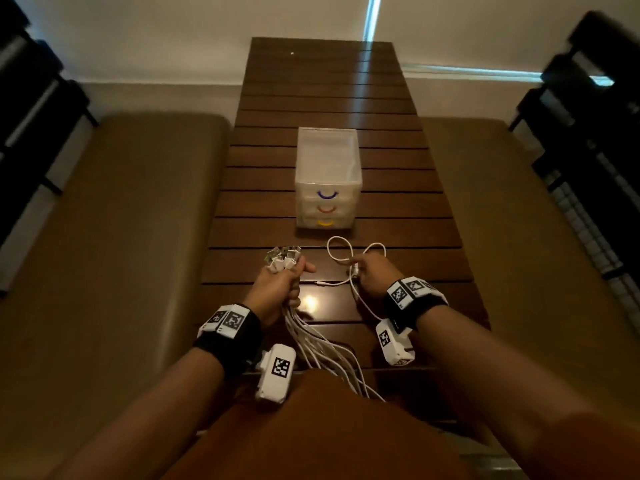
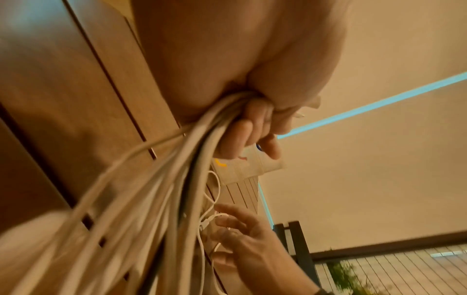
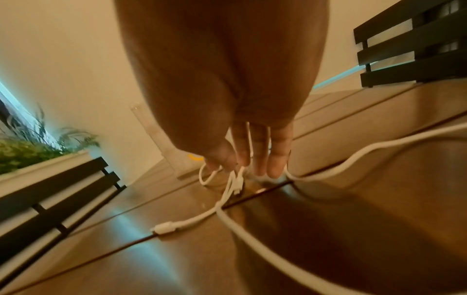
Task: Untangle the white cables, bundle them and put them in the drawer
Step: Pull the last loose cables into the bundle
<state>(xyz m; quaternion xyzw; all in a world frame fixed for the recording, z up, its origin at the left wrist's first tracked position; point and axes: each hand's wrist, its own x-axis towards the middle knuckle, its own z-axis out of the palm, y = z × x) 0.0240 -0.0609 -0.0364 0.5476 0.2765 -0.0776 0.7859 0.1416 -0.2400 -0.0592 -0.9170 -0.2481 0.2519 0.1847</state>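
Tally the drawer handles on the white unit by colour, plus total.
Blue handle: 1
Red handle: 1
Yellow handle: 1
Total: 3

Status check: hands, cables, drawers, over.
Left hand grips cable bundle, plugs up. Right hand touches loose cable on table. Drawer unit ahead, all three drawers shut. Loose loops lie between hand and unit.

Dark slatted table (image 1: 322,84), tan benches (image 1: 138,202), pale wall (image 1: 173,29)
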